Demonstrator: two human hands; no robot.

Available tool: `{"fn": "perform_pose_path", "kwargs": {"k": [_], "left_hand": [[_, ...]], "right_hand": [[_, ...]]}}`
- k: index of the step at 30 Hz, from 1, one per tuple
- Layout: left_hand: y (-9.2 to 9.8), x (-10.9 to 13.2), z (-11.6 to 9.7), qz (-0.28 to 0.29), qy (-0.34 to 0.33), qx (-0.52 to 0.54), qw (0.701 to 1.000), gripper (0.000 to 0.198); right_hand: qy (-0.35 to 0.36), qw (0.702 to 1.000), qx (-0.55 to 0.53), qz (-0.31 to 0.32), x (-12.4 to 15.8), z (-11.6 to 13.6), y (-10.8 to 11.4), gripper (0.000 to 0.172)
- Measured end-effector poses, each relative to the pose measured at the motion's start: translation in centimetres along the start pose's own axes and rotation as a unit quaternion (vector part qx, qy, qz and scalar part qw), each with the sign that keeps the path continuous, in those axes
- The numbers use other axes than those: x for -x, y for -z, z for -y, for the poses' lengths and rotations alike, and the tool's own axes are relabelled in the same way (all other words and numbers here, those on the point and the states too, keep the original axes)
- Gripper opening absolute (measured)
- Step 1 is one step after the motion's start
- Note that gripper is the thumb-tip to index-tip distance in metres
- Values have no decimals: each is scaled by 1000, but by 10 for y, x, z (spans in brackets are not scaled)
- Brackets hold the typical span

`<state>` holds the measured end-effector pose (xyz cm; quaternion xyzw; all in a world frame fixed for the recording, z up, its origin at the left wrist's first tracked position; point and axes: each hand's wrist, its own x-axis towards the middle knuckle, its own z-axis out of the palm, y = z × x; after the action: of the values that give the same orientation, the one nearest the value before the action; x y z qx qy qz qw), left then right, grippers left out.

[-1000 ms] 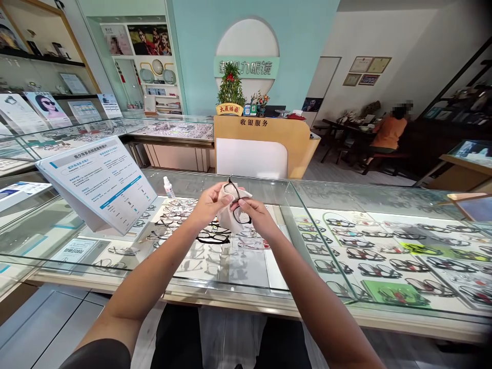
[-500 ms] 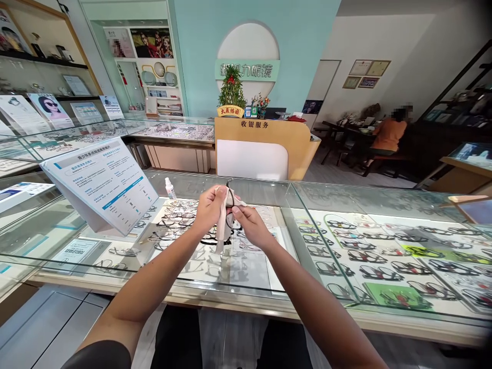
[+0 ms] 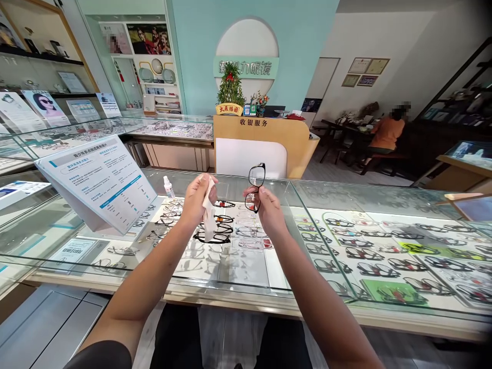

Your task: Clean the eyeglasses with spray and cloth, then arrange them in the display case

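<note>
Above the glass display counter [image 3: 253,277], my right hand [image 3: 269,209] pinches a pair of black-framed glasses [image 3: 255,185] held upright, one lens over the other. To its left my left hand [image 3: 197,197] is closed on a pale cleaning cloth [image 3: 208,215] that hangs down from the fingers. The two hands are apart, with a gap between cloth and glasses. Rows of spectacle frames [image 3: 215,228] lie inside the case under both hands.
A tilted printed sign [image 3: 98,182] stands on the counter at the left, with a small spray bottle [image 3: 167,186] beside it. More frames [image 3: 384,256] fill the case to the right. A wooden cashier desk [image 3: 265,146] stands behind. A person in orange [image 3: 388,134] sits far right.
My hands were together, rubbing the glasses with the cloth. They have separated: the right hand lifted the glasses up and right, the left kept the cloth.
</note>
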<state>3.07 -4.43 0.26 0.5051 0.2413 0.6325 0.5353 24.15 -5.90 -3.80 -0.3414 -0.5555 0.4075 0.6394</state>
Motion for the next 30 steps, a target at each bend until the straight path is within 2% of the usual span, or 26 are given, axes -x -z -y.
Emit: {"fn": "perform_pose_path", "kwargs": {"k": [2, 4, 6, 8, 11, 15, 18, 20, 22, 25, 30], "left_hand": [[-6, 9, 3, 53, 41, -14, 998, 60], [-12, 20, 6, 142, 114, -62, 981, 60], [-18, 32, 9, 267, 191, -130, 936, 58], [-23, 43, 14, 381, 232, -191, 874, 55], [-33, 58, 33, 483, 186, -274, 810, 41], [-43, 73, 70, 555, 86, -369, 741, 25], [-46, 82, 90, 581, 12, -387, 716, 21], [-46, 84, 95, 584, -56, -376, 717, 22], [-46, 83, 94, 564, -123, -376, 725, 24], [-43, 75, 85, 487, -200, -419, 740, 21], [-34, 52, 58, 350, -261, -459, 774, 21]], "right_hand": [[-2, 1000, -6, -5, -1, -2, 2, 50], [-2, 1000, -13, -11, -3, -5, 4, 49], [-2, 1000, -18, -19, -5, -7, 7, 49], [-4, 999, -23, -27, -7, -7, 10, 50], [-9, 999, -26, -33, -9, -7, 11, 51], [-17, 999, -19, -34, -10, -6, 10, 53], [-21, 999, -23, -34, -10, -5, 10, 53], [-22, 999, -24, -30, -10, -4, 10, 52], [-20, 999, -18, -28, -10, -4, 12, 52], [-10, 1000, -3, -29, -12, -5, 15, 51], [9, 1000, 0, -26, -19, -3, 19, 51]]}}
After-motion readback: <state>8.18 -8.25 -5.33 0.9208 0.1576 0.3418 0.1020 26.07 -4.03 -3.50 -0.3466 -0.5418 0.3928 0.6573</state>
